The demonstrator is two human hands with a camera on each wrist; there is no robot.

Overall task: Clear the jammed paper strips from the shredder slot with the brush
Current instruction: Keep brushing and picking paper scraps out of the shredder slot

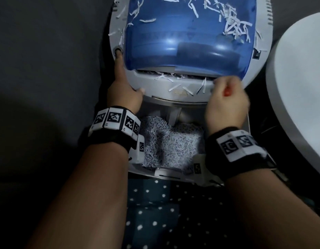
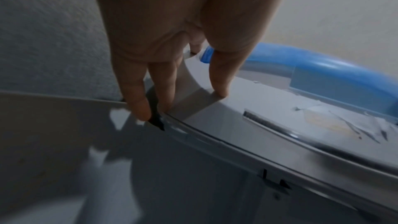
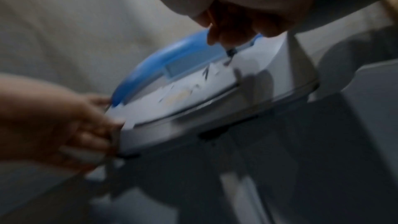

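Note:
A grey shredder head [image 1: 161, 97] with a blue see-through cover [image 1: 173, 33] lies in front of me. White paper strips [image 1: 167, 77] stick out of the slot under the cover's front edge, and more lie on the grey top and the cover. My left hand [image 1: 126, 92] rests on the head's left rim, index finger pointing along it toward a round button [image 1: 117, 50], thumb [image 2: 219, 89] pressing on the top. My right hand [image 1: 225, 97] grips a red-handled brush [image 1: 227, 93] at the slot's right end. Its dark tip [image 3: 231, 52] shows blurred below the fingers.
Under the shredder head an open bin [image 1: 135, 163] holds a heap of shredded paper [image 1: 173, 142]. A large white rounded surface [image 1: 299, 87] stands close on the right. Dark floor [image 1: 47, 51] lies to the left, and dotted dark fabric [image 1: 155, 212] is below.

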